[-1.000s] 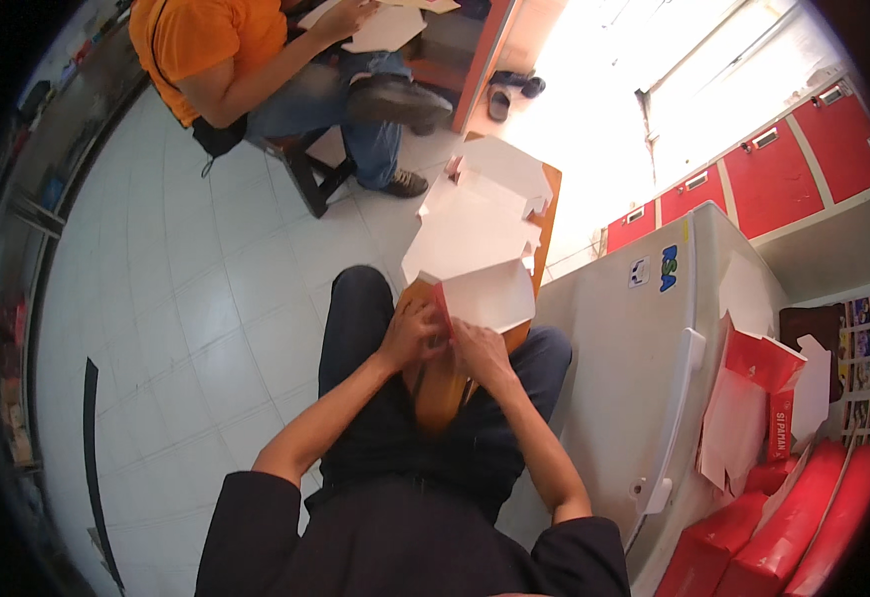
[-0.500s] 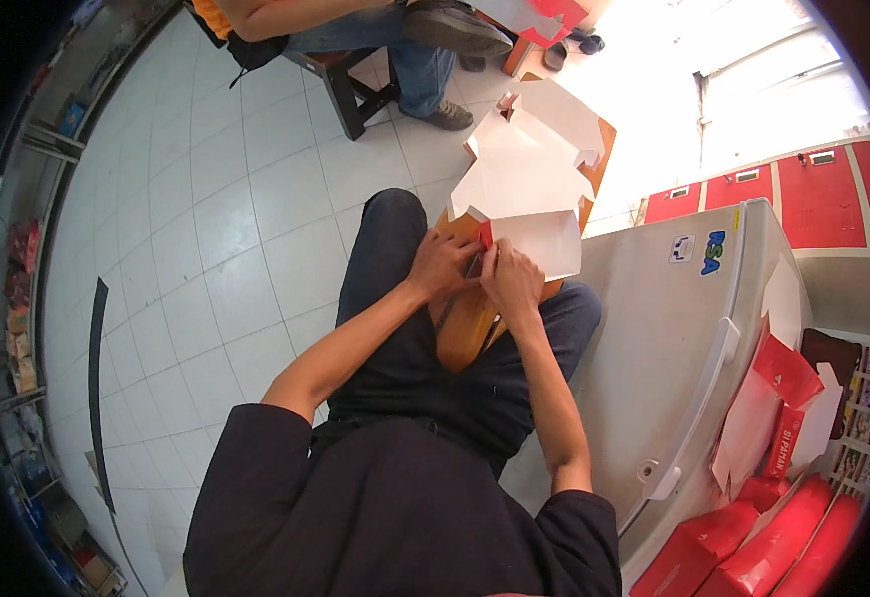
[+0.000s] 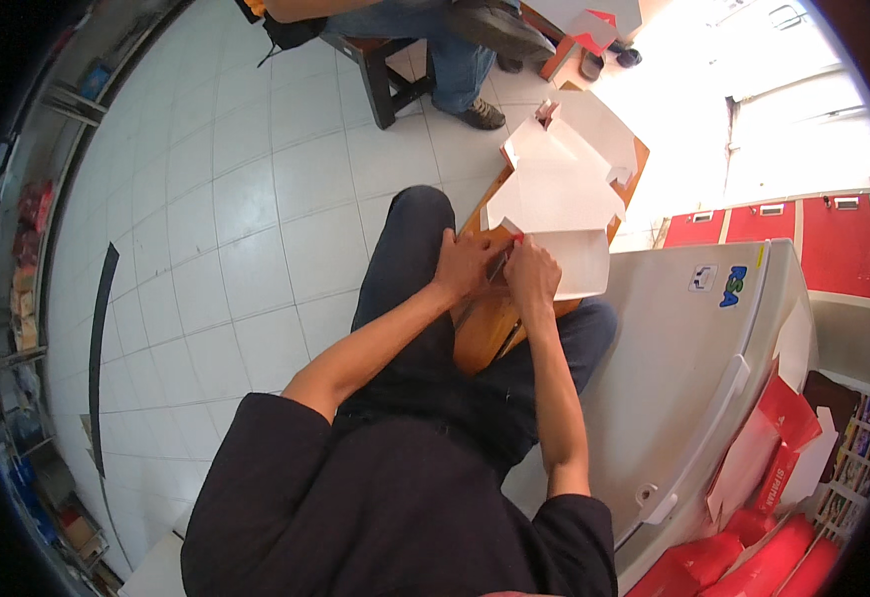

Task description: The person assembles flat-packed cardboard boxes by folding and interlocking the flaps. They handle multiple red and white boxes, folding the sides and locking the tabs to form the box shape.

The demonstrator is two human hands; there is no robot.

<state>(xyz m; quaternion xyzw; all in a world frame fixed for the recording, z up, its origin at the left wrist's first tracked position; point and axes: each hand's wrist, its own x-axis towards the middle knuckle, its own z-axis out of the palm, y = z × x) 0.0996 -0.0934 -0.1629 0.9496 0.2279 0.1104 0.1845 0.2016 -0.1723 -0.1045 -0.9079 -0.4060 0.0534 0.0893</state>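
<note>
A partly folded cardboard box point(image 3: 559, 194), white inside with red showing at one corner, lies on a narrow wooden bench point(image 3: 482, 336) between my knees. Its near wall stands up, while the farther panels spread open. At the near left corner, my left hand point(image 3: 469, 265) has its fingers bent in against a flap. My right hand point(image 3: 534, 273) closes on the same corner from the right, fingertips pressed together by the red edge. The fingers cover most of the fold between them.
On the right stands a pale fridge point(image 3: 674, 348), with red boxes point(image 3: 753, 557) piled beside it. Red lockers point(image 3: 838, 239) line the far right. Ahead, another person sits on a dark-legged stool point(image 3: 383, 95). Stocked shelves point(image 3: 27, 298) run along the left.
The whole view has swung a little, shifting the scene rightward. Both hands stay at the box's corner, and less of the red flap shows between the fingers now.
</note>
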